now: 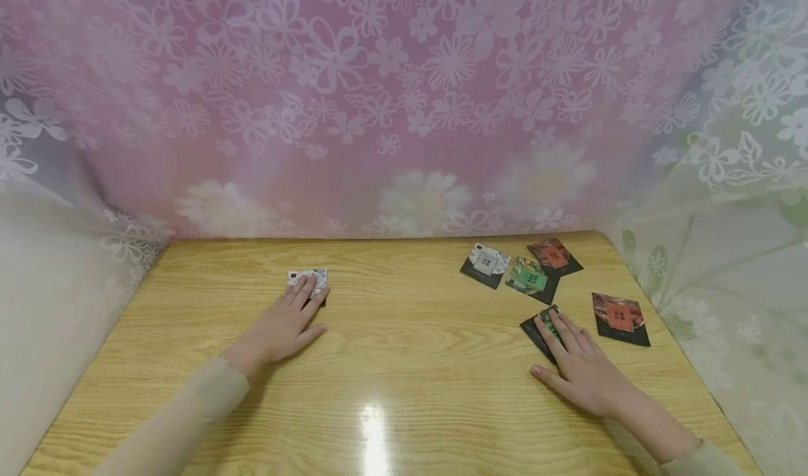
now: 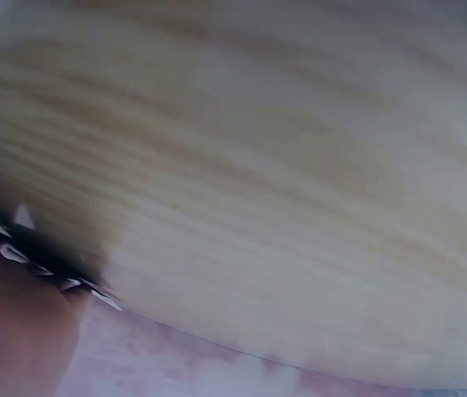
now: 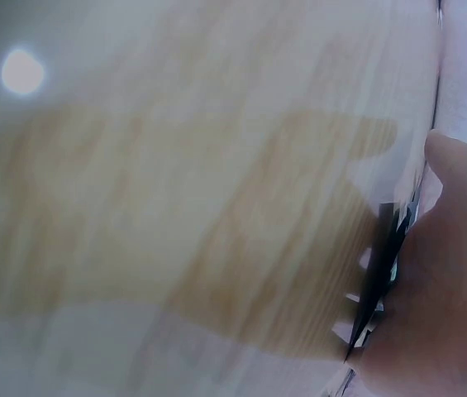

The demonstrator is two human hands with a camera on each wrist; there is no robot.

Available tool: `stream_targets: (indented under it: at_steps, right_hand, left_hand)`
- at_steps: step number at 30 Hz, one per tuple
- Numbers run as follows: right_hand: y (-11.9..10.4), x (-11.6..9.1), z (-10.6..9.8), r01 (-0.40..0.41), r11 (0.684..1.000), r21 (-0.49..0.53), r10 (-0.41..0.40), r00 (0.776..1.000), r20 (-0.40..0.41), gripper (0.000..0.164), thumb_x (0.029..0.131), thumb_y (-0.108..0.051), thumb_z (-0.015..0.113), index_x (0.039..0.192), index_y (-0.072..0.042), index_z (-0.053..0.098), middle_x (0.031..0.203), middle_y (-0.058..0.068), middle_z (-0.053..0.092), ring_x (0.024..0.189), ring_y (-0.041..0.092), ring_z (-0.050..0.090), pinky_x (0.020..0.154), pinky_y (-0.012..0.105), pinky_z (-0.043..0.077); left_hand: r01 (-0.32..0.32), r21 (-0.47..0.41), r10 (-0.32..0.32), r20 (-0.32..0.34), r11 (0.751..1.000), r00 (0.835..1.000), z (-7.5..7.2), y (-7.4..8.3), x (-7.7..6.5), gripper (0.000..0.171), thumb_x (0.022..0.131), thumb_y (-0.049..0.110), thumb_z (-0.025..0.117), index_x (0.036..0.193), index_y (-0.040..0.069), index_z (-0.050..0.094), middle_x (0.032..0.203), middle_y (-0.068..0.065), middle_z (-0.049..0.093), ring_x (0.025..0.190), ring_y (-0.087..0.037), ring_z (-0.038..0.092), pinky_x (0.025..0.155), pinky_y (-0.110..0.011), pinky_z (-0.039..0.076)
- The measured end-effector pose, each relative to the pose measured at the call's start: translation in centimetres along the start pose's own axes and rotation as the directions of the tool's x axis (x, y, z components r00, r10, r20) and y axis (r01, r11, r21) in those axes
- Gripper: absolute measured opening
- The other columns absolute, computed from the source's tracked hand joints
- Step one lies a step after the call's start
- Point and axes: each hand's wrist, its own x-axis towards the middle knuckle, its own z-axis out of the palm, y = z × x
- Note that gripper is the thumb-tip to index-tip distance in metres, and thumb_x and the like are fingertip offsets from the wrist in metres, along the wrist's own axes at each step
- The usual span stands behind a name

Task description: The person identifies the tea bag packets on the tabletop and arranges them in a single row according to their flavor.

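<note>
In the head view my left hand lies with straight fingers over a small white-and-black square packet on the left of the table, hiding much of it. My right hand rests its extended fingers on a green-and-black square packet at the right. Each thumb is spread away from its packet. The left wrist view shows part of the left hand beside a dark packet edge. In the right wrist view, the right hand is against a dark packet edge.
Behind the right hand lie another white-and-black packet, a green-and-black packet and a red-and-black packet, the last two overlapping. A second red-and-black packet lies near the right edge. A flowered curtain surrounds the wooden table.
</note>
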Motion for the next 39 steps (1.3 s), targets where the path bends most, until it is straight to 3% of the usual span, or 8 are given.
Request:
stream_targets:
  at_steps: [10, 17, 28, 39]
  right_hand:
    - [0.2, -0.1, 0.1, 0.002, 1.0, -0.007, -0.002, 1.0, -0.006, 0.088, 0.105, -0.054, 0.061, 0.17, -0.01, 0.023, 0.175, 0.03, 0.018, 0.159, 0.054, 0.02, 0.12, 0.08, 0.025]
    - [0.1, -0.2, 0.0, 0.007, 1.0, -0.004, -0.007, 1.0, -0.013, 0.088, 0.104, -0.053, 0.062, 0.17, -0.01, 0.024, 0.174, 0.03, 0.019, 0.159, 0.054, 0.021, 0.12, 0.08, 0.026]
    - [0.2, -0.1, -0.1, 0.012, 1.0, -0.025, -0.012, 1.0, -0.013, 0.088, 0.104, -0.053, 0.062, 0.17, -0.009, 0.023, 0.174, 0.031, 0.019, 0.159, 0.054, 0.022, 0.12, 0.079, 0.026]
    - [0.3, 0.0, 0.2, 0.01, 0.999, -0.037, -0.01, 1.0, -0.006, 0.089, 0.105, -0.054, 0.061, 0.171, -0.01, 0.023, 0.175, 0.03, 0.018, 0.159, 0.054, 0.021, 0.121, 0.079, 0.026]
  left_hand:
    - [-0.029, 0.004, 0.03, -0.055, 1.0, 0.998, -0.3, -3.6, -1.7, 0.077, 0.109, 0.046, 0.055, 0.167, 0.002, 0.03, 0.172, -0.033, 0.022, 0.16, -0.053, 0.023, 0.128, -0.067, 0.028]
    - [-0.015, 0.05, 0.017, -0.032, 0.999, 0.999, -0.6, -5.7, -2.5, 0.079, 0.108, 0.048, 0.056, 0.168, 0.005, 0.027, 0.174, -0.03, 0.021, 0.161, -0.049, 0.022, 0.13, -0.064, 0.027]
    - [-0.012, 0.063, 0.016, -0.055, 0.998, 0.998, -1.6, -7.4, -3.5, 0.081, 0.106, 0.051, 0.059, 0.167, 0.006, 0.032, 0.172, -0.03, 0.028, 0.159, -0.05, 0.029, 0.127, -0.064, 0.032]
    - [-0.025, 0.077, 0.029, -0.051, 0.997, 0.998, -1.1, -8.7, -4.5, 0.081, 0.104, 0.051, 0.062, 0.168, 0.011, 0.032, 0.173, -0.027, 0.028, 0.158, -0.049, 0.03, 0.125, -0.065, 0.035]
